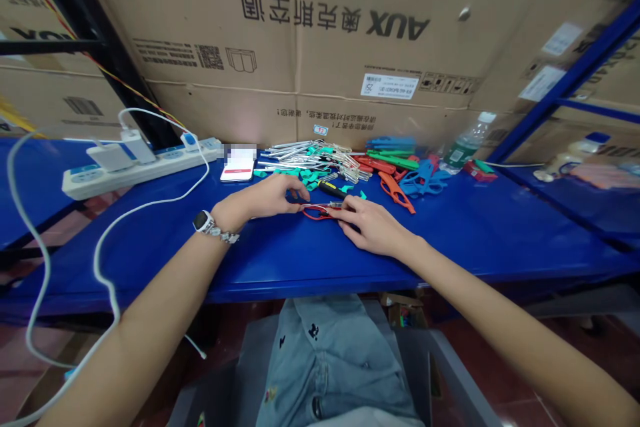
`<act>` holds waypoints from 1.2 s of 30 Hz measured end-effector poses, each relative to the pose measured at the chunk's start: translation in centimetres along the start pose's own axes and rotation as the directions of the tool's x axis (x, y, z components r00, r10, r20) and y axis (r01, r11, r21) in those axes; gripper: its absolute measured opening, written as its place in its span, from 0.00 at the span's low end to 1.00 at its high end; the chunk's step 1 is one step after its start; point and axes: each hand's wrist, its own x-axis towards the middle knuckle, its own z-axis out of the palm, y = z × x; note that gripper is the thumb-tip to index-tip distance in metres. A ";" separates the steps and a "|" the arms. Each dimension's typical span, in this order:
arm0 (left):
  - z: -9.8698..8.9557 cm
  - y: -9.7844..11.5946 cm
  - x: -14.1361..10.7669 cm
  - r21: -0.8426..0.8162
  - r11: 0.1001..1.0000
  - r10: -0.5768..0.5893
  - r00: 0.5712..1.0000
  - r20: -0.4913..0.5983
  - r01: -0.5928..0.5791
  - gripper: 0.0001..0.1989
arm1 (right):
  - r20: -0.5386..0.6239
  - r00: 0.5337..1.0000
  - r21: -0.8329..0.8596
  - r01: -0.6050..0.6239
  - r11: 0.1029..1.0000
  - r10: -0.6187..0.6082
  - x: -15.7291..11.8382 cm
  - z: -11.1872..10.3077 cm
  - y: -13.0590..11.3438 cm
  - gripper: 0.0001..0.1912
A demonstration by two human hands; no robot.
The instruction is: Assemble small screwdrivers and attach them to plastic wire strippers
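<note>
Over the blue table, a red plastic piece with a loop-shaped handle stretches between my two hands. My left hand pinches its left end with thumb and fingers. On the other end, the fingers of my right hand are closed, with a small metallic part beside the fingertips. Exactly how that part fits the red piece is too small to tell. Just behind lies a black and yellow screwdriver. A pile of thin metal rods with teal tips spreads beyond it.
Orange and blue plastic handles lie right of the rods, near a water bottle. A phone and a white power strip with a trailing cable are left. A cardboard box stands behind.
</note>
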 end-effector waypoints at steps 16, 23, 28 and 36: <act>0.2 0.7 -0.2 0.167 0.985 0.034 0.999 0.017 -0.036 0.13 | -0.028 1.000 0.037 0.005 0.999 -0.004 0.0 -0.2 0.0 0.19; -0.2 0.0 0.0 0.161 0.987 0.007 0.998 0.062 -0.017 0.15 | -0.020 1.000 0.031 -0.004 1.000 0.005 0.0 -0.3 -0.1 0.18; 0.0 0.0 -0.2 0.161 0.986 0.043 0.997 0.063 -0.053 0.15 | -0.020 1.000 0.022 0.000 1.000 0.000 -0.1 -0.3 -0.1 0.19; 0.4 2.1 -1.5 0.305 0.952 0.025 0.999 0.021 -0.031 0.12 | -0.018 1.000 0.022 -0.011 1.000 0.011 -0.2 -0.1 -0.3 0.20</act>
